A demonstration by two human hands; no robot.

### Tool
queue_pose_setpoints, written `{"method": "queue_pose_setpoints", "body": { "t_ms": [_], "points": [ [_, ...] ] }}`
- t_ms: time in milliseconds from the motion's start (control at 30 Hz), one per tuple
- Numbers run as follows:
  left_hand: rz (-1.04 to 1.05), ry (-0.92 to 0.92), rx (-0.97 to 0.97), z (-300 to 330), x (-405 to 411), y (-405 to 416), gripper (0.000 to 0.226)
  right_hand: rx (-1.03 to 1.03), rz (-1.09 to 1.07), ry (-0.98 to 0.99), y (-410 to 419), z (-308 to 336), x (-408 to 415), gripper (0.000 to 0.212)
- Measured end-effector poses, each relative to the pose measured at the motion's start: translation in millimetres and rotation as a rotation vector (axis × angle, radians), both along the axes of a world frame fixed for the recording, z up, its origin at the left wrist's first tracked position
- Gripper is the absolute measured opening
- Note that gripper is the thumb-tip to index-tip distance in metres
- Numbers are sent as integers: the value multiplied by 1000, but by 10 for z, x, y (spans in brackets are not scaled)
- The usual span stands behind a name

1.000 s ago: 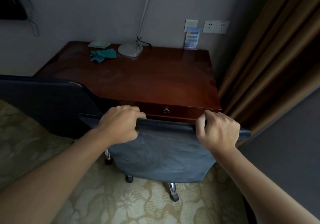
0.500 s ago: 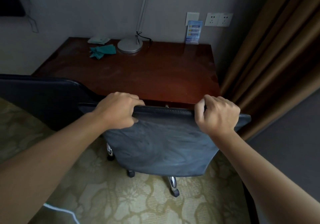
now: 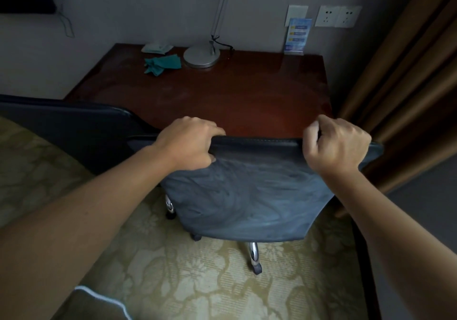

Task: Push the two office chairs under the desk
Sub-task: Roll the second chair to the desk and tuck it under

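A dark blue office chair (image 3: 249, 196) stands with its back towards me, its top edge level with the front edge of the reddish-brown desk (image 3: 222, 92). My left hand (image 3: 190, 144) grips the top of the backrest on the left. My right hand (image 3: 336, 144) grips the same edge on the right. The seat is hidden behind the backrest; chrome legs with castors show below. A second dark chair (image 3: 61, 127) stands at the left, its backrest against the desk's left front corner.
On the desk's far side are a lamp base (image 3: 201, 56), a crumpled green cloth (image 3: 162, 63) and a standing blue card (image 3: 296, 36). Brown curtains (image 3: 408, 84) hang close on the right. Patterned carpet (image 3: 185, 277) covers the floor.
The chair has rolled forward towards the desk with both hands on its backrest; the drawer front seen earlier is now hidden behind the backrest's top edge.
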State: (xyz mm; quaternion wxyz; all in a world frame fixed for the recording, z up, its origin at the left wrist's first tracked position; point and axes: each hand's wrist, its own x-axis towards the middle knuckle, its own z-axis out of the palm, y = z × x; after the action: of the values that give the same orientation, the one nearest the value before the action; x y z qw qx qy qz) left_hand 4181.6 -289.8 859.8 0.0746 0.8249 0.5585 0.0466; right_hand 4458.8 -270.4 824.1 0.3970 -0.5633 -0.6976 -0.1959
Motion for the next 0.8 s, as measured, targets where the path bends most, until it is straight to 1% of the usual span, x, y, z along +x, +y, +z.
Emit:
{"method": "queue_pose_setpoints", "body": {
  "t_ms": [167,267,367,567,700,800],
  "points": [
    [-31,39,45,-198,51,-222,47,-46,-25,-26,-279,-136,87,35],
    [-49,38,82,-319,84,-472,41,-76,-37,-40,-575,-181,104,32],
    [-43,49,109,-384,62,-795,35,-185,-34,-55,-911,-189,61,28],
    [-14,73,101,-395,129,-1165,39,-392,-39,-41,-1343,-140,50,30],
    [-23,77,115,-441,72,-1484,40,-410,-39,-31,-1711,-170,-21,30],
    [-55,51,128,-455,1,-1569,39,-402,-66,-40,-1868,-207,-59,30]
  ]
}}
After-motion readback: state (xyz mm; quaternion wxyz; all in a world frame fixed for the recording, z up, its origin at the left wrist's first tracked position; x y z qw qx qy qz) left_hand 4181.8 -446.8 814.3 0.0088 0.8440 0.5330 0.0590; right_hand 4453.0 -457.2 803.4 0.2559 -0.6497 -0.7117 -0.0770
